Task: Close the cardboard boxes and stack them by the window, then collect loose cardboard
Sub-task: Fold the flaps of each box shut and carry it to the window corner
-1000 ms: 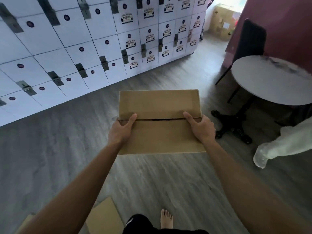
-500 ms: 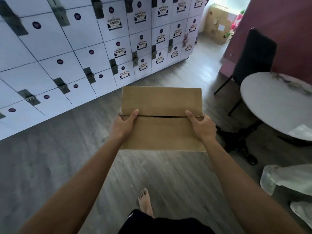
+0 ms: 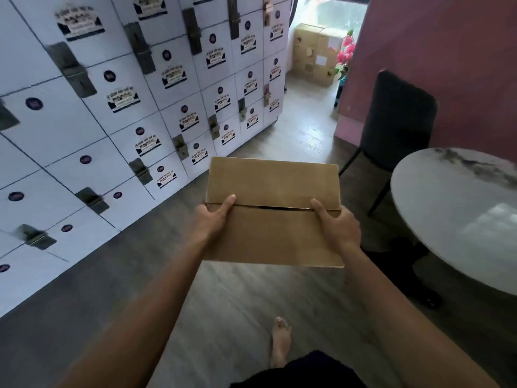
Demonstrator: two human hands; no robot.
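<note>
Cardboard box (image 3: 272,211) flaps closed, left hand (image 3: 214,219), right hand (image 3: 337,226) gripping sides

A plain brown cardboard box (image 3: 272,211) sits at the centre of the frame, carried level above the floor. Its two top flaps are folded down and meet along a seam across the lid — a thin dark slit shows mid-seam. Near the top of the frame, right of centre, more brown cardboard boxes (image 3: 316,54) stand stacked by the bright window (pale labels show on their sides) — all closed, as far as can be seen.
</note>
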